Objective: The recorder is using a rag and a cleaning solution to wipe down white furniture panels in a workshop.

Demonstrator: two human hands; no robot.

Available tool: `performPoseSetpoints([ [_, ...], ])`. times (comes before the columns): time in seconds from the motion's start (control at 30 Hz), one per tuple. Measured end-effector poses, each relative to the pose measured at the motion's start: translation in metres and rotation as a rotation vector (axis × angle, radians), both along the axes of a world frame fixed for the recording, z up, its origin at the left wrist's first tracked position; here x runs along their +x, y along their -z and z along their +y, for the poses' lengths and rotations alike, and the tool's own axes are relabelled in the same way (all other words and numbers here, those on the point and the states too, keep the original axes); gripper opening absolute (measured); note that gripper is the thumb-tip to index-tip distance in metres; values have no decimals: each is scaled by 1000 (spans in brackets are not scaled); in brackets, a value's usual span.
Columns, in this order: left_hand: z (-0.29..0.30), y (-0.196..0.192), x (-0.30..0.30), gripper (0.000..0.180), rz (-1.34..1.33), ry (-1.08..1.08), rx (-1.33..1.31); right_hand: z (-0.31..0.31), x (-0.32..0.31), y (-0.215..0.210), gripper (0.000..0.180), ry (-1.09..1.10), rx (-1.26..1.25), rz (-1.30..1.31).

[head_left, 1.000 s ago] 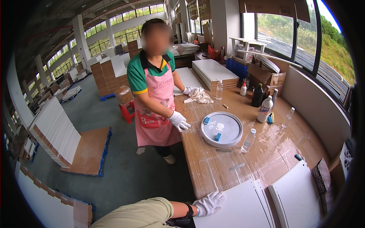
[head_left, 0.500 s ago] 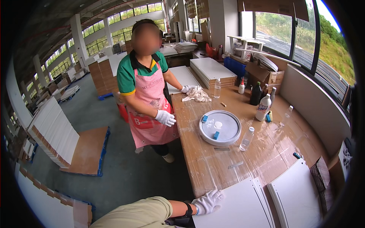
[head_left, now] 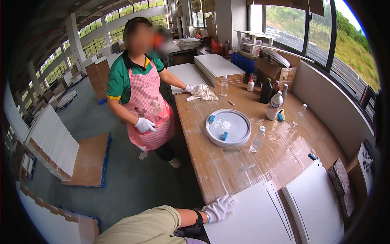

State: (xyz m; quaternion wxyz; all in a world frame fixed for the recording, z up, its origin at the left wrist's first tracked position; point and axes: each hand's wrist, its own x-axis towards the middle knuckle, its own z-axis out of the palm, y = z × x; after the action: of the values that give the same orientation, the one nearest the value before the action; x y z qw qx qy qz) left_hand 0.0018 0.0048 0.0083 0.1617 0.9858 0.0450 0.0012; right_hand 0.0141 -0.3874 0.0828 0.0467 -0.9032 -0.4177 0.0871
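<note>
My left hand (head_left: 219, 208), in a white knit glove, lies on the corner of a white panel (head_left: 252, 213) at the table's near edge. Its fingers are stretched out over the panel's surface, and nothing shows between them. Under this top panel are more white panels, with small dark holes along their right side. To the right lies a second stack of white panels (head_left: 313, 199). My right hand is out of view.
Across the table (head_left: 195, 140) a co-worker in a pink checked apron (head_left: 148, 105) has a gloved hand on a white cloth (head_left: 202, 93). A round grey lid (head_left: 239, 137) holds blue blocks and white paste. Clear bottles (head_left: 257, 140), a white bottle (head_left: 274, 106) and a cardboard box (head_left: 270, 70) stand beyond.
My view has shifted slightly, while my left hand stays on the panel corner. The co-worker's free gloved hand has drawn back from the table edge, and the co-worker's body has turned.
</note>
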Motion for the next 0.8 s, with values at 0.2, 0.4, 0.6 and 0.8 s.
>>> performPoseSetpoints([
  [0.2, -2, -1, -2, 60, -38, -8, -4, 0, -1, -6, 42, 2, 77, -99],
  [0.4, -9, -2, -5, 61, -7, 37, -26, -23, -10, 30, 43, 66, 121, -37],
  [0.6, -3, 6, -4, 63, -64, -58, -20, -2, 1, 43, 46, 355, 130, -150],
  [0.8, 3, 20, -3, 61, -135, -11, -35, -19, 3, 49, 47, 579, 50, -252],
])
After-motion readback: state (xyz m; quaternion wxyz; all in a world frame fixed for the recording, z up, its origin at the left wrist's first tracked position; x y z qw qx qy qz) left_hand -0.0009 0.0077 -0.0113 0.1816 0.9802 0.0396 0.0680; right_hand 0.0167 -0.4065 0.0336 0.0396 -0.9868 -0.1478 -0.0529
